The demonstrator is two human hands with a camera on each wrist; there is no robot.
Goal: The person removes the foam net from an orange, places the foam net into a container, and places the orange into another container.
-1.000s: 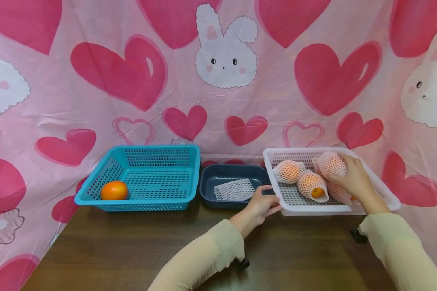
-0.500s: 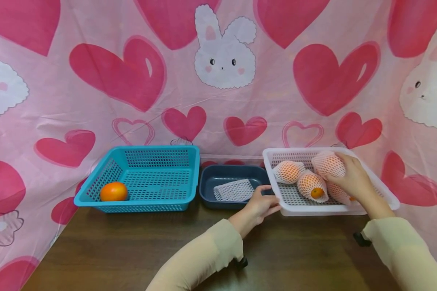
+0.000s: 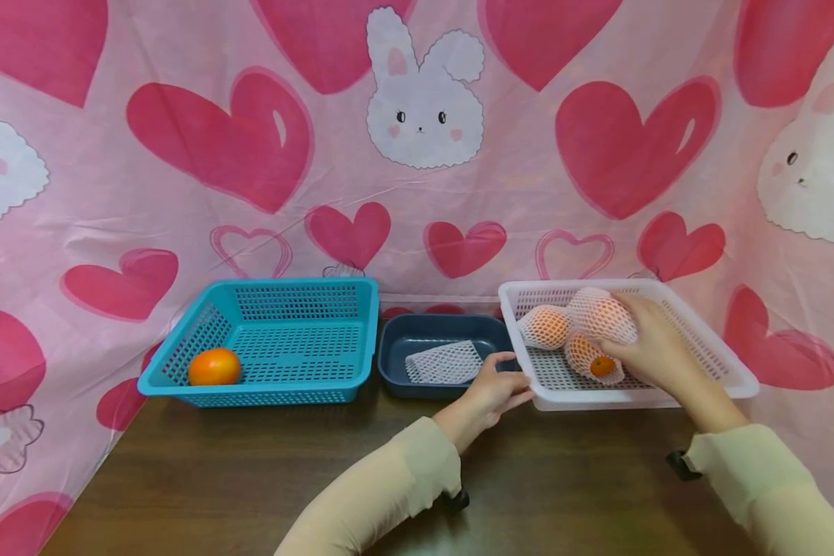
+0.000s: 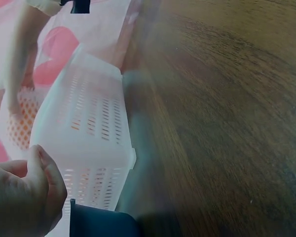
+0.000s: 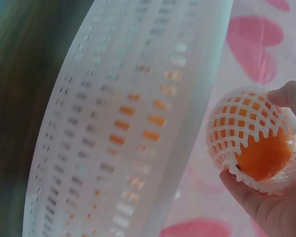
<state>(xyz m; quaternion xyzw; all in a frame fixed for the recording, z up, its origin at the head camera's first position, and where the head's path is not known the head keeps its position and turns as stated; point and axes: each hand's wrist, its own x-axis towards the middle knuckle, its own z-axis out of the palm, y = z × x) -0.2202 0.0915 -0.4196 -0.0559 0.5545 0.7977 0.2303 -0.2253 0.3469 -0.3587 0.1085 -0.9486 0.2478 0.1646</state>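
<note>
My right hand (image 3: 649,344) grips an orange in a white foam net (image 3: 601,315) above the white basket (image 3: 618,400). In the right wrist view, thumb and fingers hold that netted orange (image 5: 251,138) from two sides, with bare orange skin showing through the net's open end. Two more netted oranges, one at left (image 3: 546,327) and one in the middle (image 3: 587,357), lie in the basket. Whatever lies under the right hand is hidden. My left hand (image 3: 489,394) holds the basket's near left corner; the left wrist view shows its fingers (image 4: 42,173) at the rim.
Left of the white basket stands a dark blue tray (image 3: 396,378) with a flattened foam net (image 3: 446,363) in it. Further left, a turquoise basket (image 3: 271,395) holds one bare orange (image 3: 215,367). A pink heart-print cloth (image 3: 417,201) hangs behind the wooden table (image 3: 250,471).
My right hand has moved left with the netted orange, which now partly covers the middle one. The other netted orange near the hand has gone out of sight. The left hand stays at the corner.
</note>
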